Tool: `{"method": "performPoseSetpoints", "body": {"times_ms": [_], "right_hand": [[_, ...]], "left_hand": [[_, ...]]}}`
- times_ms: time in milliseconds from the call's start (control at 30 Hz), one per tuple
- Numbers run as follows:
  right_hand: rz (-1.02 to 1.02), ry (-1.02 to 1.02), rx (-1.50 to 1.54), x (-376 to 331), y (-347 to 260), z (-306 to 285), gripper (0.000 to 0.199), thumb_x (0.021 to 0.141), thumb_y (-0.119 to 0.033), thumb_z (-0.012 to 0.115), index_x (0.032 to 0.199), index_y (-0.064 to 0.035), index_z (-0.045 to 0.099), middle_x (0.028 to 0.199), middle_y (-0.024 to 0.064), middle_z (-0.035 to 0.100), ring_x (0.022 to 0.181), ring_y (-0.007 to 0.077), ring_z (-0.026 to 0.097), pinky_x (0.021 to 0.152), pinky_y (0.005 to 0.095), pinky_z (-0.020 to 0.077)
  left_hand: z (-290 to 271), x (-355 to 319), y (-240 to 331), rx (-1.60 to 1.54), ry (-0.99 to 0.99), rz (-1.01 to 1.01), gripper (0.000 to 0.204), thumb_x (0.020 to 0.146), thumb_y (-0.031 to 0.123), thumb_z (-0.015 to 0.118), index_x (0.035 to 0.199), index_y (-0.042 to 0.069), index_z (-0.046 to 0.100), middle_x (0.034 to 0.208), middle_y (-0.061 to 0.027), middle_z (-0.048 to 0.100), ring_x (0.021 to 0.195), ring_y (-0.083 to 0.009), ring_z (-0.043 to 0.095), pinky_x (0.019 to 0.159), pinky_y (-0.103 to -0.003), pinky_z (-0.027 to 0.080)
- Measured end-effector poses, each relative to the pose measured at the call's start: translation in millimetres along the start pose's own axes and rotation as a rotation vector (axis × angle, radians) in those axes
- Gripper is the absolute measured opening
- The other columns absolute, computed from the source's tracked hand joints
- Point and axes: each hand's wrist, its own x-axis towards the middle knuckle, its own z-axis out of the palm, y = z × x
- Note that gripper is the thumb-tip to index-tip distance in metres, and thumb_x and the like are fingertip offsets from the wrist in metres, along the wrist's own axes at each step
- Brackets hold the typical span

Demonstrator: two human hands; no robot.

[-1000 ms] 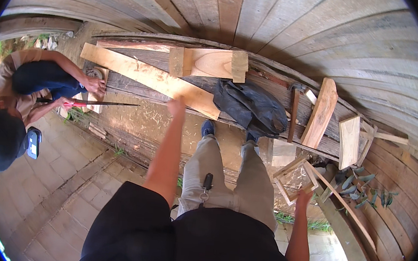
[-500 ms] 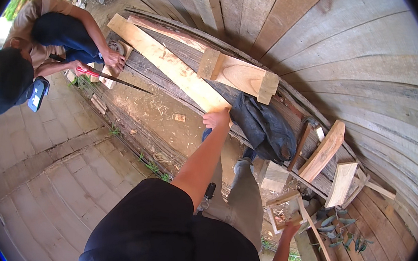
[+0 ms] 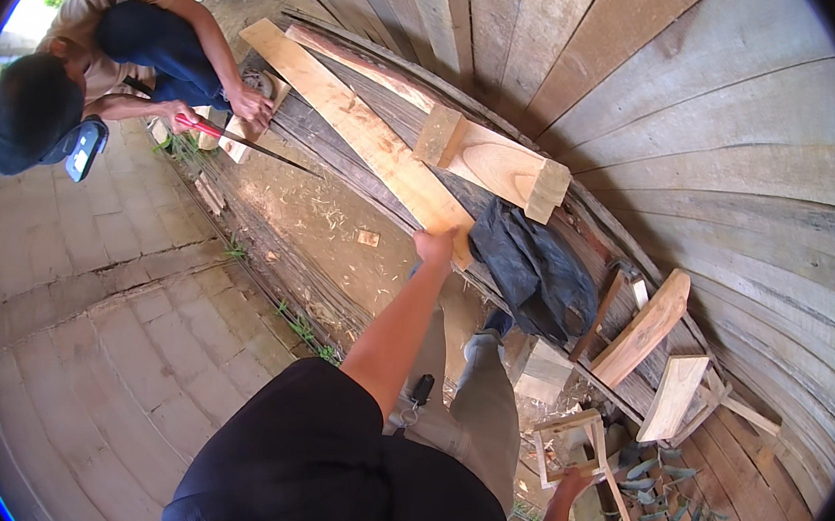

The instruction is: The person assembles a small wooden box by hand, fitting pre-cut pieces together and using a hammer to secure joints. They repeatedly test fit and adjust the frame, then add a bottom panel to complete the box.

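My left hand (image 3: 436, 247) is closed on the near end of a long, pale plank (image 3: 359, 139). The plank lies slantwise across a dark, weathered bench, its far end pointing to the upper left. Low on the right, my right hand (image 3: 572, 484) grips the lower bar of a small open wooden frame (image 3: 566, 421); some of its fingers are hidden. A long thin wooden strip (image 3: 618, 501) runs past that hand, joined to or resting against the frame. Just right of my left hand, a crumpled black cloth or bag (image 3: 537, 272) lies on the bench.
A co-worker (image 3: 145, 64) crouches at the far left, holding a red-handled handsaw (image 3: 247, 147) beside a wood piece. A thick block-ended timber (image 3: 493, 157) rests on the bench (image 3: 300, 119). Cut boards (image 3: 642, 327) and leaves (image 3: 662, 485) lie right. A plank wall (image 3: 733, 120) rises behind.
The view has shifted slightly, moving the bench rightward and down in the picture. My left hand remains at the plank's end, more of which shows beyond it. My right hand still holds the frame.
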Motion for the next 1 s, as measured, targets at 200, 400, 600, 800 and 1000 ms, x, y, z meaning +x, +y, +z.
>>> {"method": "performPoseSetpoints", "body": {"times_ms": [200, 400, 600, 800, 1000], "right_hand": [[-0.022, -0.035, -0.084, 2, -28, 16, 0.081, 0.067, 0.001, 0.055, 0.144, -0.0018, 0.030, 0.118, 0.0147, 0.052, 0.104, 0.0277, 0.055, 0.091, 0.0364, 0.0460], [-0.111, -0.080, 0.064, 34, -6, 19, 0.082, 0.066, 0.002, 0.055, 0.144, -0.0014, 0.030, 0.117, 0.0175, 0.055, 0.104, 0.0308, 0.057, 0.092, 0.0376, 0.0466], [-0.240, -0.120, -0.049, 48, -25, 23, 0.074, 0.070, 0.002, 0.052, 0.142, -0.0002, 0.037, 0.114, 0.0180, 0.056, 0.101, 0.0295, 0.058, 0.090, 0.0367, 0.0480], [-0.366, -0.062, 0.030, 104, -25, 20, 0.069, 0.072, -0.002, 0.054, 0.139, 0.0051, 0.038, 0.112, 0.0221, 0.057, 0.098, 0.0330, 0.058, 0.089, 0.0401, 0.0468], [-0.334, -0.288, 0.284, 111, -87, 26, 0.079, 0.064, -0.002, 0.054, 0.140, 0.0042, 0.035, 0.111, 0.0189, 0.056, 0.099, 0.0326, 0.056, 0.091, 0.0392, 0.0457]], "left_hand": [[-20, -14, 11, 0.275, 0.081, 0.264, 0.062, 0.068, 0.006, 0.084, 0.120, -0.001, 0.052, 0.112, -0.0232, 0.064, 0.104, -0.0337, 0.063, 0.089, -0.040, 0.050], [-62, -61, 41, 0.142, -0.001, 0.448, 0.035, 0.076, 0.005, 0.072, 0.109, 0.005, 0.062, 0.090, -0.0178, 0.071, 0.085, -0.0323, 0.069, 0.079, -0.041, 0.052], [-101, -102, 77, 0.179, 0.131, 0.443, 0.064, 0.078, -0.003, 0.053, 0.141, 0.013, 0.051, 0.095, -0.0212, 0.069, 0.088, -0.0315, 0.068, 0.078, -0.041, 0.052], [-122, -100, 100, 0.180, 0.073, 0.534, 0.073, 0.077, -0.006, 0.049, 0.148, 0.008, 0.040, 0.105, -0.0160, 0.068, 0.085, -0.0241, 0.066, 0.077, -0.036, 0.051], [-125, -118, 134, 0.016, 0.037, 0.532, 0.061, 0.076, -0.009, 0.049, 0.136, -0.003, 0.046, 0.121, -0.0158, 0.063, 0.105, -0.0246, 0.063, 0.085, -0.033, 0.050]]}}
